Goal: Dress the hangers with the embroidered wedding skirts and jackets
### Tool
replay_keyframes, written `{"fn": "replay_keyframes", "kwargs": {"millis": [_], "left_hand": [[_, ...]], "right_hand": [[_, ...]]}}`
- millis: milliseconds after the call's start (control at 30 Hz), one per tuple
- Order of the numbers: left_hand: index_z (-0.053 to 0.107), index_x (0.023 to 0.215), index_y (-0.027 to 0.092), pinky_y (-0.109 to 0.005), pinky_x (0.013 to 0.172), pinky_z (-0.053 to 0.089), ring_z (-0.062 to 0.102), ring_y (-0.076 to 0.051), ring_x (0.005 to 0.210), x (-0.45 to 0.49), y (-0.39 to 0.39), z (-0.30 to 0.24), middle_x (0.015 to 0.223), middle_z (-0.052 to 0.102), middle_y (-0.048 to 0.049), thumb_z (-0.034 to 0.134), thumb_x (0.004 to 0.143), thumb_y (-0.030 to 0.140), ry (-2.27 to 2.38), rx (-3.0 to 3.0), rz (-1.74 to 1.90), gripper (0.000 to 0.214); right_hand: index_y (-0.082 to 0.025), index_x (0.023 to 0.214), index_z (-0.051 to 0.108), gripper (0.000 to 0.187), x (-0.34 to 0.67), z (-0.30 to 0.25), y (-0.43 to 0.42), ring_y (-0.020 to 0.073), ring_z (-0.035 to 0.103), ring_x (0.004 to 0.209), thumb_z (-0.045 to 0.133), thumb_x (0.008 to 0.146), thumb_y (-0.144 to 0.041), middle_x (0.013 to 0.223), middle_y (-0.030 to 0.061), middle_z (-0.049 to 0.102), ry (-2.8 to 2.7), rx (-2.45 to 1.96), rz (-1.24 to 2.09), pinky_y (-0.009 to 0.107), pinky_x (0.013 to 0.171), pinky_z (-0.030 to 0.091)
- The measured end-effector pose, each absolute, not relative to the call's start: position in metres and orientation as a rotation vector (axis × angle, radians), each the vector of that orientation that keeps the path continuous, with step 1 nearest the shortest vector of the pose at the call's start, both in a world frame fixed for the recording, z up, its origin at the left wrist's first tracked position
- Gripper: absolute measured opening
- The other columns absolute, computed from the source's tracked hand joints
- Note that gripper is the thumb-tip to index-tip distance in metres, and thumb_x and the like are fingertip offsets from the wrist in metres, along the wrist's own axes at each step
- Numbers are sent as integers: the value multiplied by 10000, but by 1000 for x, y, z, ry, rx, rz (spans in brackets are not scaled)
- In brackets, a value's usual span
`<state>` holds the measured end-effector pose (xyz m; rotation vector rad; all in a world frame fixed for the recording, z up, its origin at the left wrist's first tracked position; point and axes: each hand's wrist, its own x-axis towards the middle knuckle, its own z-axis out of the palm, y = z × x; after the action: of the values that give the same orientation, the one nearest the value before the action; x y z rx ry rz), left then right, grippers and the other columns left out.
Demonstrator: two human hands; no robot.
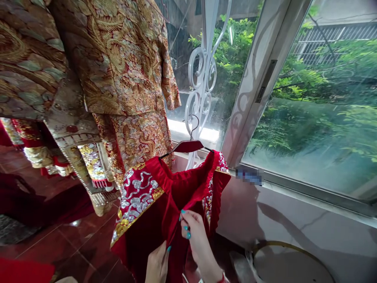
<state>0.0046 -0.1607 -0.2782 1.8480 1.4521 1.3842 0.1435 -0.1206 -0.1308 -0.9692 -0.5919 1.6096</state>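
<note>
Together, both hands (pixel 176 247) pinch the velvety red embroidered jacket (pixel 165 204).

Garment (pixel 147 212) on hanger (pixel 188 146), bottom centre of frame; hanger hooked on the scrolled grille (pixel 203 78) at centre, in front of the window (pixel 309 118), which fills the right half. Both hands at the garment's front opening: right hand (pixel 196 232) above, left hand (pixel 157 265) below-left. Hanging jacket (pixel 123 55) upper left, behind the garment. Round stool (pixel 291 263) bottom right, under the sill.
</note>
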Motion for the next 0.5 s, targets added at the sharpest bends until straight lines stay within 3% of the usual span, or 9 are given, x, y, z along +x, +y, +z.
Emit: {"fn": "replay_keyframes", "kwargs": {"millis": [133, 300, 500], "left_hand": [[755, 918, 180, -276, 675, 583, 733, -229, 699, -2, -155, -267, 824, 772, -141, 386, 950, 516, 1521, 1880, 1411, 500], [734, 847, 182, -249, 577, 556, 684, -195, 566, -8, -151, -243, 685, 734, -103, 374, 960, 497, 1526, 1929, 1488, 492], [754, 917, 174, -280, 666, 598, 742, -242, 718, -23, -152, -243, 823, 775, -136, 388, 957, 490, 1582, 1985, 1508, 485]], "right_hand": [[-184, 575, 469, 398, 144, -88, -100, 13, 236, 396, 798, 575, -408, 466, -102, 378, -637, -861, 1551, 192, 389, 147], [-190, 568, 460, 348, 141, -63, -88, 8, 215, 370, 747, 620, -379, 450, -113, 332, -640, -815, 1508, 187, 368, 145], [-163, 607, 561, 286, 137, -42, -83, 6, 192, 362, 745, 612, -381, 456, -112, 335, -621, -717, 1474, 198, 361, 134]]}}
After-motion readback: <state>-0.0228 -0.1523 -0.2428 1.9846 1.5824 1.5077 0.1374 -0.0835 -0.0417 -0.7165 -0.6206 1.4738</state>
